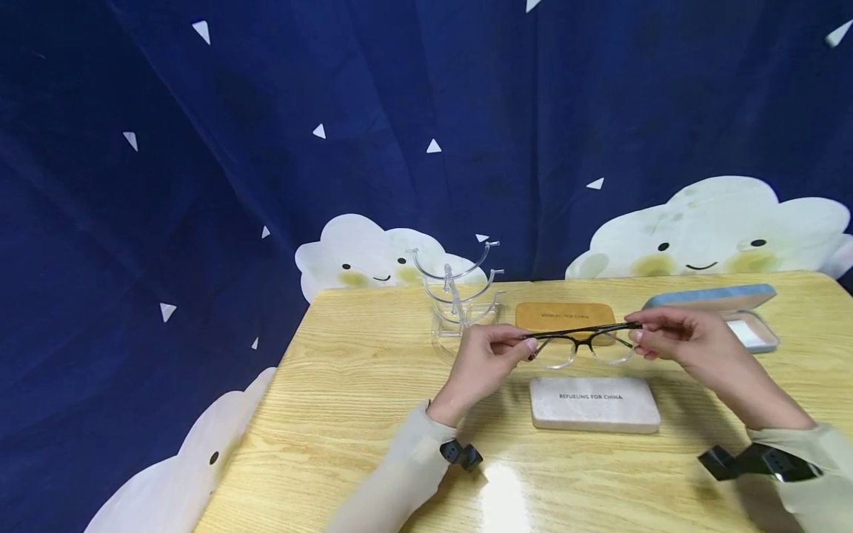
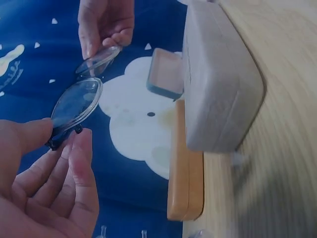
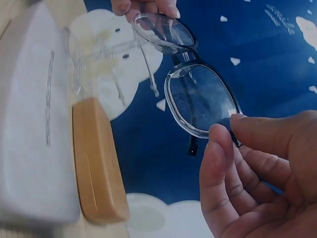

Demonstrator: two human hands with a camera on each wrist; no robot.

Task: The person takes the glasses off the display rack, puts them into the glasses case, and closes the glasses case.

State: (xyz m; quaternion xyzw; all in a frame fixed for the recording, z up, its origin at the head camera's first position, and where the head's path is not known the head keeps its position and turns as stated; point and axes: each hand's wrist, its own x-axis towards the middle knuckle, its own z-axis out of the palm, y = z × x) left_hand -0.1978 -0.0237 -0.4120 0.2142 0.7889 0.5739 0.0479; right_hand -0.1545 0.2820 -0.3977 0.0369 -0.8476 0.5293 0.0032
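Note:
A pair of black-topped, clear-bottomed glasses (image 1: 583, 343) is held up above the table between both hands. My left hand (image 1: 485, 363) pinches one end of the frame between thumb and fingers. At the other end, my right hand (image 1: 693, 346) grips the frame the same way. Both lenses show in the right wrist view, where one temple of the glasses (image 3: 190, 114) lies behind the near lens. Below the glasses, on the table, sits a closed whitish glasses case (image 1: 594, 414) with dark lettering. An orange glasses case (image 1: 533, 317) lies behind them, partly covered by the frame.
A clear tiered display stand (image 1: 453, 296) stands at the back, left of the orange case. To the right, partly behind my right hand, lies an open blue case (image 1: 713, 297) with a white item (image 1: 745, 333) inside. The wooden table (image 1: 320, 414) backs onto a dark blue curtain (image 1: 373, 89).

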